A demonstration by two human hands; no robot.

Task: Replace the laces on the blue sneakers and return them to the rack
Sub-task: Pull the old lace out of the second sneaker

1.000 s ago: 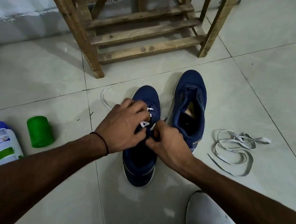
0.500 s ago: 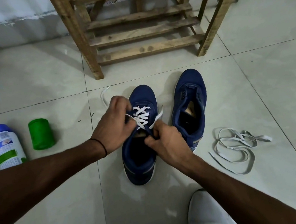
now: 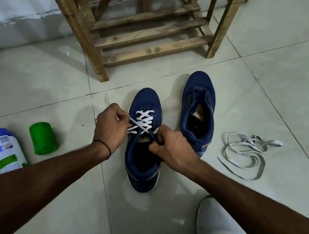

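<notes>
A strand of the lace (image 3: 144, 121) is pinched taut in the left hand (image 3: 110, 128). The tongue of the near sneaker (image 3: 143, 169) is gripped in the curled fingers of the right hand (image 3: 173, 145). The lace is crossed through the front eyelets. The second sneaker (image 3: 198, 99) is set just to the right, with a loose lace (image 3: 248, 151) beyond. Both sneakers are placed on the floor (image 3: 27, 84) before the rack (image 3: 150, 33). A bottle (image 3: 4, 150) and green tub (image 3: 43, 138) are seen well to the left.

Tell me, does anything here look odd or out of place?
One blue sneaker has bare eyelets, and a greyish lace lies in tangled loops on the tiles to its right. The other sneaker is only partly laced, mid-job rather than damaged.
</notes>
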